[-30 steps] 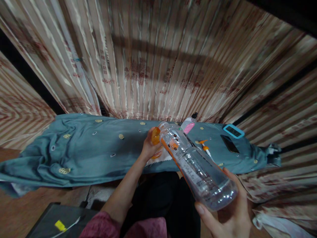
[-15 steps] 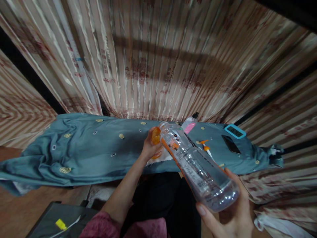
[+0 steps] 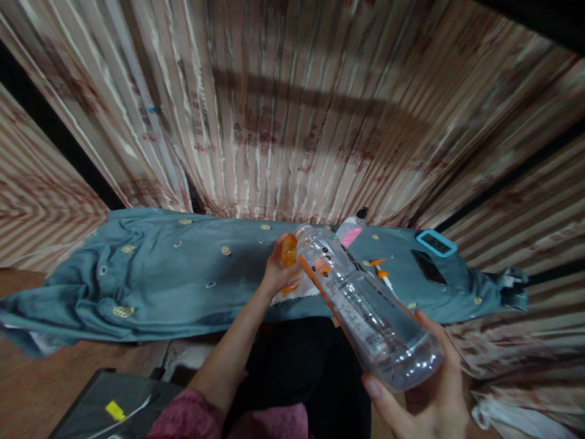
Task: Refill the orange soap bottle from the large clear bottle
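Note:
My right hand grips the base of a large clear plastic bottle with an orange label. The bottle is tilted, its open mouth pointing away from me toward a small orange container. My left hand is shut on that orange container and holds it right at the bottle's mouth, above the teal patterned cloth. A white and orange cloth or paper piece lies on the teal cloth just under my left hand.
On the teal cloth to the right lie a bottle with a pink label, an orange and white applicator, a dark phone and a blue-framed device. Striped curtains hang behind. A dark case sits at the lower left.
Hands and bottle hold nearly the same pose; the view has only drifted slightly.

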`<act>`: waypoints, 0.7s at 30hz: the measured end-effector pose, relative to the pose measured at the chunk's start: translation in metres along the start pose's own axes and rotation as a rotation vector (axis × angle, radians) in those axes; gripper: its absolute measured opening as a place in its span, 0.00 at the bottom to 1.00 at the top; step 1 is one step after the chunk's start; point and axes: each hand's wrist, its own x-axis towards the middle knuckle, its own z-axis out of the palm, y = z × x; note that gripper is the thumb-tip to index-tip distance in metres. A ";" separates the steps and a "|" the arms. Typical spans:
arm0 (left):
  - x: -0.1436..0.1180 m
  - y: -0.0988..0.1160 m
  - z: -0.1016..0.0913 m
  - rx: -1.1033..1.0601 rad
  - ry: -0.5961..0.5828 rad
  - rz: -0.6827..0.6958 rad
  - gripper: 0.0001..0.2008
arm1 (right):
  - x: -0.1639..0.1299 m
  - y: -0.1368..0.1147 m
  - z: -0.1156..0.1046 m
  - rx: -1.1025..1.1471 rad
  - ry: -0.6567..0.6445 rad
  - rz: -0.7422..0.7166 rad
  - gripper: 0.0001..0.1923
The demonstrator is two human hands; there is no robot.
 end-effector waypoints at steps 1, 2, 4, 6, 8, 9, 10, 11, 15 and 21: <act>0.000 -0.001 0.000 0.007 0.004 0.005 0.36 | 0.000 0.000 0.000 -0.005 0.003 -0.002 0.52; 0.000 -0.001 0.000 0.015 0.005 0.008 0.36 | 0.000 0.000 0.000 -0.008 0.004 -0.008 0.52; 0.000 -0.002 -0.001 0.027 0.002 0.003 0.37 | 0.000 0.001 -0.001 -0.018 -0.001 -0.028 0.52; 0.000 -0.001 -0.001 0.033 0.004 -0.003 0.37 | 0.000 0.001 -0.001 -0.027 -0.013 -0.048 0.50; 0.000 -0.001 -0.001 0.035 0.012 -0.002 0.37 | 0.000 0.002 -0.001 -0.020 -0.023 -0.037 0.50; 0.000 0.000 -0.001 0.033 0.014 -0.002 0.36 | 0.000 0.002 -0.001 -0.014 -0.022 -0.028 0.50; 0.000 0.000 0.000 0.028 0.013 -0.004 0.36 | 0.000 0.002 -0.001 -0.009 -0.021 -0.021 0.50; 0.000 0.001 0.000 0.021 0.011 -0.009 0.36 | 0.000 0.001 -0.001 -0.011 -0.019 -0.020 0.50; 0.000 0.002 0.001 0.014 0.014 -0.023 0.36 | 0.000 -0.001 0.000 -0.014 -0.007 -0.011 0.51; 0.000 0.001 0.000 0.033 0.005 -0.009 0.36 | 0.000 -0.001 0.000 0.029 -0.011 0.020 0.51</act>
